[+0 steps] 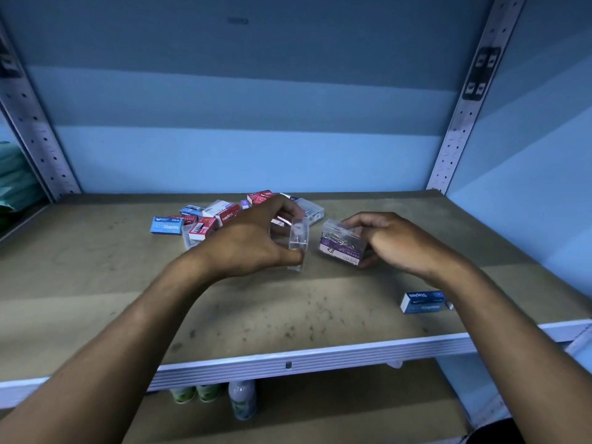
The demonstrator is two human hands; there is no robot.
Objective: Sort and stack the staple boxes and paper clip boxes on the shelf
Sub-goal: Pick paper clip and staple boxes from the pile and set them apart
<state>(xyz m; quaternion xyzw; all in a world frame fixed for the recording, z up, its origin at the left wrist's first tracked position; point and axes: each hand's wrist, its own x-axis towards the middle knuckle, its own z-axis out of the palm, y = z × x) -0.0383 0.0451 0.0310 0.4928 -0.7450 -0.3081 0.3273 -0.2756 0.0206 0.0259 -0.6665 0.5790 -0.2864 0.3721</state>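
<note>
A: What do the two hands hold?

B: The left hand (pixel 253 241), in the middle of the frame, pinches a clear plastic lid (pixel 298 243). It is thin, glossy and rectangular, and it stands almost upright; the thumb is at its lower edge and the fingers curl over its top. The right hand (pixel 389 240), just right of centre, grips a clear paper clip box (pixel 342 245) with a purple and white paper label. The fingers are clamped round its far side. Metal wire clips show through the transparent wall, and the box is tilted.

A: Do lid and box touch?

B: No, there is a small gap between them. Both are above the shelf board (pixel 288 309), which is flat, brown, matt and dotted with dark specks.

A: Where are the other boxes?

B: A loose pile (pixel 221 216) lies behind the left hand, a little left of centre. It has small cardboard staple boxes, red ones and blue ones, mixed with clear plastic boxes. One blue box (pixel 167 225) with the word "Staples" lies flat at the left end of the pile. One more blue staple box (pixel 423 302) lies alone at lower right, near the white ribbed front edge (pixel 320 357) of the shelf, partly under the right forearm.

A: And the frame of the shelf?

B: Grey metal posts (pixel 461 123) with rows of round holes.
</note>
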